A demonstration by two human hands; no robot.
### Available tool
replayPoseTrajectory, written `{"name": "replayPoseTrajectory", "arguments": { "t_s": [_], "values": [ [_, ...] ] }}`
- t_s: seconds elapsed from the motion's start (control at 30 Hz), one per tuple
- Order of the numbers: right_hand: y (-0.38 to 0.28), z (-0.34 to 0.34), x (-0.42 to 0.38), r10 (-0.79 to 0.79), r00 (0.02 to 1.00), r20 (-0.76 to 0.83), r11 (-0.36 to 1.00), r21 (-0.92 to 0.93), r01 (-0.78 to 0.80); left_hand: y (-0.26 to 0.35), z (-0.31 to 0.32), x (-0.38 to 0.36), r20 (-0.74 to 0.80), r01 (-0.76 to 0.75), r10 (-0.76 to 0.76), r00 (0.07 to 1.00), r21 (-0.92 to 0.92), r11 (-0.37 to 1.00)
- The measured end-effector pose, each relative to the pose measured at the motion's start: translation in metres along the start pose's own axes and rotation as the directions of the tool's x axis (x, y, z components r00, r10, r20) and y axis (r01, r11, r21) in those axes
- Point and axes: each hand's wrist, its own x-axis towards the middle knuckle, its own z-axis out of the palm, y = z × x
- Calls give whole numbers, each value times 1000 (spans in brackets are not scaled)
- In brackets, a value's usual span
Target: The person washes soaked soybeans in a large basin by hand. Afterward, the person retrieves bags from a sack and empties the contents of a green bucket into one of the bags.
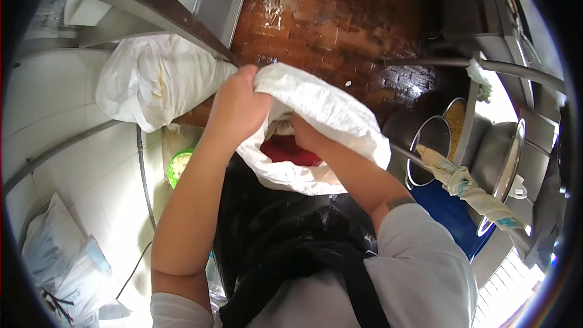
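A large white woven sack [328, 106] stands in front of me with its mouth wide and its edge rolled outward. My left hand [242, 109] is closed on the rim at the upper left. Through the opening reaches my right hand [306, 136], whose fingers are hidden down inside the sack. Beside that hand, something red [288, 150] shows within; I cannot make out what it is.
To the left, another full white sack [161, 79] leans under a metal counter. A green tub [180, 166] sits by the tiled wall. On the right are metal pots [430, 149], a blue container [446, 212] and a rail wrapped in cloth [467, 189]. The brown tiled floor [316, 18] looks wet.
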Motion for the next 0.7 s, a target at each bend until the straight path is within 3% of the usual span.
{"name": "replayPoseTrajectory", "arguments": {
  "t_s": [0.13,0.17,0.23,0.27,0.33,0.4,0.43,0.5,0.53,0.6,0.7],
  "values": [
    [-46,-65,-59,160,984,72,975,147,-169,30,2,-23,-9,5,-5,1000,11,1000],
    [-54,-86,-73,149,987,55,977,146,-155,37,2,-26,-22,7,-7,1000,28,1000],
    [-100,-173,-112,-31,988,153,994,-95,46,59,-5,-41,-47,5,-2,999,53,999],
    [-112,-199,-125,-43,990,137,994,-98,57,74,-8,-49,-129,-46,52,990,49,998],
    [-130,-236,-154,-249,944,-217,968,-51,244,96,-12,-66,-222,-98,106,969,48,994],
    [-129,-247,-173,-227,937,-266,973,-31,227,117,-21,-78,-245,-155,159,956,34,987],
    [-113,-233,-174,-168,970,-173,985,-75,158,127,-23,-82,-261,-166,170,950,39,985],
    [-99,-216,-169,71,992,102,985,-164,-53,141,-19,-95,-90,-56,86,992,290,955],
    [-99,-223,-162,76,996,51,996,-44,-74,138,-12,-105,-93,-58,88,992,288,956],
    [-122,-260,-152,-113,951,-289,990,47,132,128,1,-112,212,-105,-16,977,545,832],
    [-147,-285,-164,-159,908,-387,956,170,240,130,-1,-131,128,-27,-41,991,485,874]
  ]
}}
